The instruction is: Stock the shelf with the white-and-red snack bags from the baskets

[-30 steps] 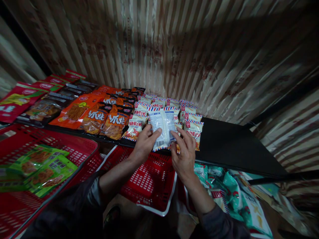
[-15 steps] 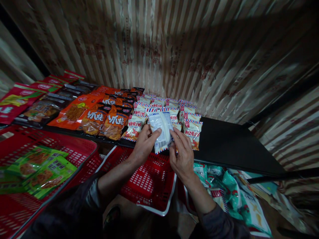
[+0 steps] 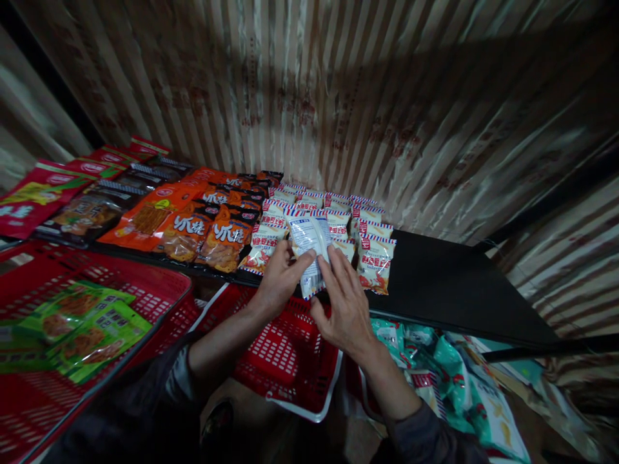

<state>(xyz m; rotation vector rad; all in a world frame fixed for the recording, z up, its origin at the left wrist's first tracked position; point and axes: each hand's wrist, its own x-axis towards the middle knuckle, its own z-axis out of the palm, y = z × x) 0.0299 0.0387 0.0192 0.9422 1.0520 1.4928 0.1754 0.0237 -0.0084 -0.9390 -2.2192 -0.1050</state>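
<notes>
A white snack bag (image 3: 307,237) with a striped edge is held up, its printed back toward me, in front of the shelf. My left hand (image 3: 280,276) grips its left side, thumb across the back and fingers behind. My right hand (image 3: 345,303) lays its outstretched fingers on the lower right of the bag, with the thumb apart below. Behind it on the black shelf stand rows of matching white snack bags (image 3: 377,261), fronts showing. Orange snack bags (image 3: 226,238) sit to their left.
Dark bags (image 3: 89,209) and red bags (image 3: 41,196) fill the shelf's left end. The black shelf (image 3: 449,277) runs on to the right. Below are a red basket (image 3: 275,351), another red basket (image 3: 164,283) with green packets (image 3: 99,338), and teal bags (image 3: 452,361) at lower right.
My right hand has shifted from the bag's right edge onto its back, fingers straightening and thumb moving away. My left hand keeps its grip.
</notes>
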